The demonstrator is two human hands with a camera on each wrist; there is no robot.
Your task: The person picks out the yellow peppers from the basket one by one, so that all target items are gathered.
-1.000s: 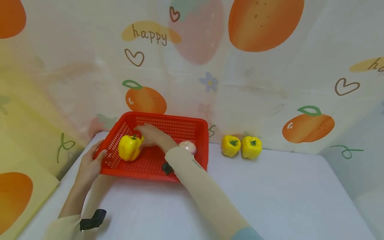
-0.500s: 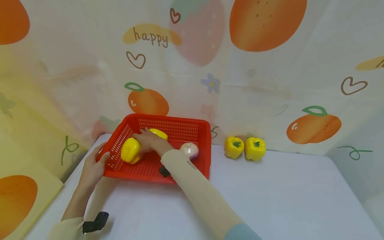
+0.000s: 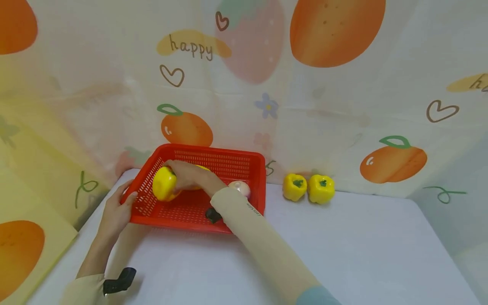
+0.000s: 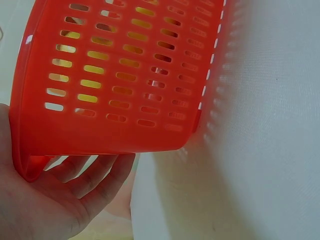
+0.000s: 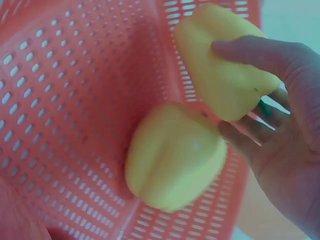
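Note:
My left hand (image 3: 116, 212) grips the left end of a red perforated plastic basket (image 3: 198, 227). In the left wrist view its fingers (image 4: 107, 182) curl under the rim. Inside the basket, my right hand (image 3: 188, 176) holds a yellow bell pepper (image 3: 163, 185) near the left wall, thumb across its side and fingers by its green stem, as the right wrist view shows. A second yellow bell pepper (image 5: 172, 155) lies beside it against the basket's wall, mostly covered by the right hand in the head view. A whitish-purple onion (image 3: 240, 187) sits at the basket's right, partly behind the sleeve.
Two more yellow bell peppers (image 3: 295, 187) stand side by side on the white table (image 3: 358, 245), right of the basket. A fruit-printed cloth (image 3: 316, 101) hangs close behind the basket and table. A black wrist camera (image 3: 120, 281) sticks out from the left sleeve.
The held pepper has tipped over from stem-up as my right hand turned it. The second pepper came into view behind that hand. My left hand stays on the basket.

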